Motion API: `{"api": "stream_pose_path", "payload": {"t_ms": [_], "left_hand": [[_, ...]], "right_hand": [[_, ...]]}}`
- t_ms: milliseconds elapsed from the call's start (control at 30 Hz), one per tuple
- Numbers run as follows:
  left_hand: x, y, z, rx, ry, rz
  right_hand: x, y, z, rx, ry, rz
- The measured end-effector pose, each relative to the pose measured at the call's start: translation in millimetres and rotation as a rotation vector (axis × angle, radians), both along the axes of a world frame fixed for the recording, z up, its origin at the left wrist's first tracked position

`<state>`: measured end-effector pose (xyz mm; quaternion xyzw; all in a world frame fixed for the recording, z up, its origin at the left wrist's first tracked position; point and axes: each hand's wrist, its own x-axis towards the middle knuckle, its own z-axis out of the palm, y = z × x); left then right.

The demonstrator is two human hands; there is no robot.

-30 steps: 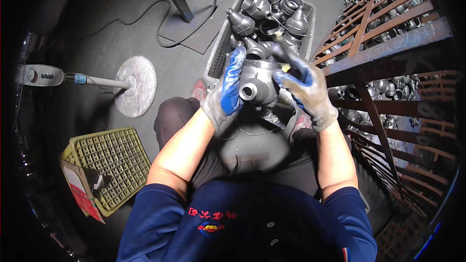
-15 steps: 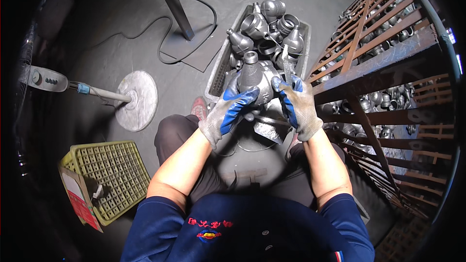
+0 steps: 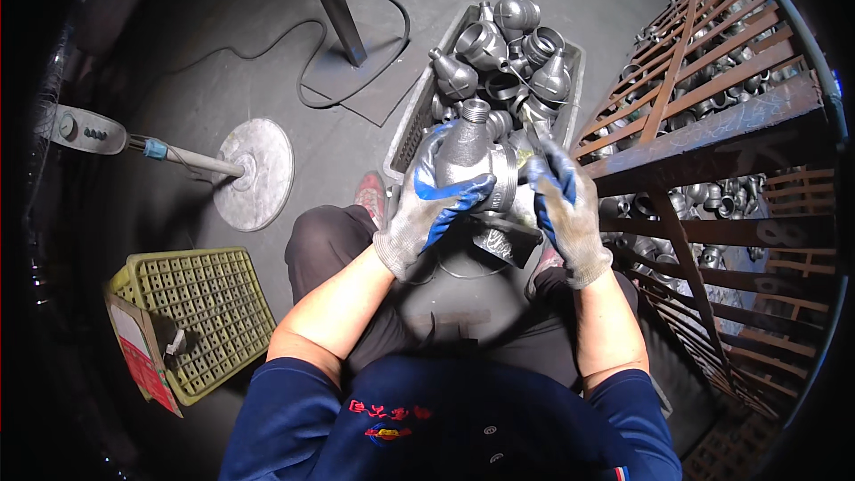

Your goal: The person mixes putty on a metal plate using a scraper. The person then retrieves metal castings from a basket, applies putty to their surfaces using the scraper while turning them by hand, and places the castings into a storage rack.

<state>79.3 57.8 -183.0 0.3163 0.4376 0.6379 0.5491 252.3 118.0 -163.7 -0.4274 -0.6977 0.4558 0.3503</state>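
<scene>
My left hand (image 3: 430, 205), in a grey glove with blue patches, is wrapped round a grey metal fitting (image 3: 465, 156) with a rounded body. The fitting's threaded neck points up and away from me, and its wide ringed mouth faces right. Just right of that mouth, my gloved right hand (image 3: 563, 205) is closed on a narrow flat metal tool that looks like a file (image 3: 541, 131). Its tip lies against the background of the crate, and its exact kind is unclear. Below the fitting, between my knees, stands a dark metal block (image 3: 506, 239), partly hidden.
Ahead, a grey plastic crate (image 3: 402, 144) is heaped with similar fittings (image 3: 481, 44). A rusty barred cage (image 3: 712, 138) holding more fittings rises close on my right. To the left are a yellow-green crate (image 3: 203, 321), a round-based stand (image 3: 258, 174) and a cable (image 3: 307, 80).
The fitting has turned so that its ringed mouth now faces right. My right hand has shifted slightly right with the tool, away from the fitting, and the whole view has moved a little.
</scene>
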Motion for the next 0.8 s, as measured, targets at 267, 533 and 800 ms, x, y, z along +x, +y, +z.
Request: {"api": "stream_pose_path", "payload": {"t_ms": [267, 533, 800], "left_hand": [[-3, -6, 9, -0.028, 0.086, 0.05], [-8, -5, -4, 0.007, 0.181, 0.036], [-4, -8, 1, -0.026, 0.156, 0.055]], "right_hand": [[7, -9, 13, 0.067, 0.019, 0.093], [6, -8, 18, 0.323, -0.091, 0.087], [6, -10, 19, 0.414, -0.152, 0.075]]}}
